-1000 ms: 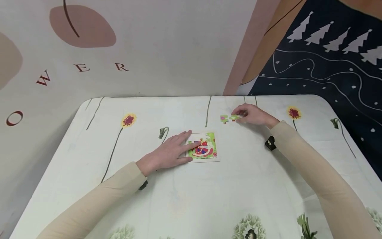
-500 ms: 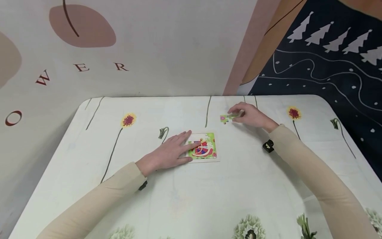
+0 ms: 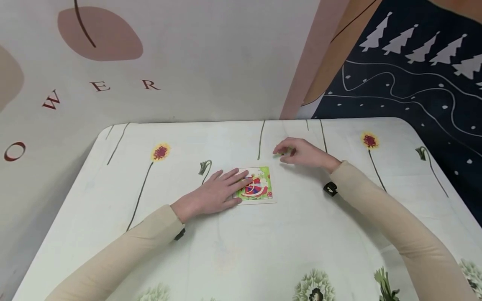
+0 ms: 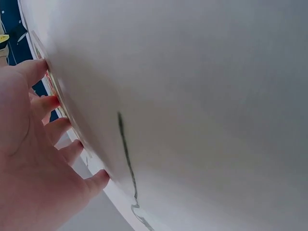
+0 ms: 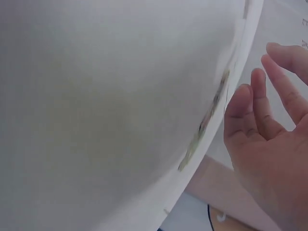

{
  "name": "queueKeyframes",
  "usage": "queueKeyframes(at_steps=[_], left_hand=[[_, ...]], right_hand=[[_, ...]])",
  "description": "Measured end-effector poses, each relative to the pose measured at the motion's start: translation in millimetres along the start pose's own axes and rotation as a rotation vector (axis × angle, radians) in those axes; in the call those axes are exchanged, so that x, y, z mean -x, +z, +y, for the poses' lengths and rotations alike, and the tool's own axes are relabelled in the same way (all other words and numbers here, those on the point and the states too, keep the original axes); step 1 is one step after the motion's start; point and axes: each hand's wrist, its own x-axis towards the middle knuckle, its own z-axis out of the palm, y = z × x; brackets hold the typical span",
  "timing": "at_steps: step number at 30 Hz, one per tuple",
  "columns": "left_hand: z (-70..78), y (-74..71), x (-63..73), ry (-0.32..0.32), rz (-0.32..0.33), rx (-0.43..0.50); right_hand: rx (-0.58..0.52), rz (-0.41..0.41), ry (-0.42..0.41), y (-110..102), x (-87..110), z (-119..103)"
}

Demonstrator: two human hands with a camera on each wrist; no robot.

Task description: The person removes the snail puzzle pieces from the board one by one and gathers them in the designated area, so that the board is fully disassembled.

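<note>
A small square jigsaw puzzle (image 3: 265,188) with a red, blue and green picture lies in its pale tray on the table. My left hand (image 3: 214,194) rests on the tray's left side, fingers spread straight over part of the picture. In the left wrist view, the fingertips (image 4: 53,102) touch the tray's edge. Up and to the right of the tray, my right hand (image 3: 306,154) hovers with bent, parted fingers over loose puzzle pieces (image 5: 204,120). The right wrist view shows those pieces flat on the cloth, apart from the fingers, which hold nothing. From above, the hand hides most of them.
A white cloth printed with flowers covers the table (image 3: 241,251). Behind the table's far edge hangs a pale curtain (image 3: 211,83) with letters, and a dark cloth (image 3: 399,83) with white trees is at the right. Black straps circle both wrists.
My right hand has moved left and slightly nearer, now covering most of the loose pieces. The left hand's fingers have spread a little more over the puzzle. The head view has shifted slightly.
</note>
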Motion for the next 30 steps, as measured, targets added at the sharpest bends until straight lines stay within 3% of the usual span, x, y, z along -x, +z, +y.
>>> queueKeyframes(at_steps=[15,30], left_hand=[[0.5,0.5,-0.9,-0.005,-0.018,-0.008],[3.1,1.0,-4.5,0.017,-0.042,0.0]], right_hand=[[0.03,-0.193,-0.085,23,-14.5,-17],[0.121,-0.236,-0.117,28,-19.7,-20]])
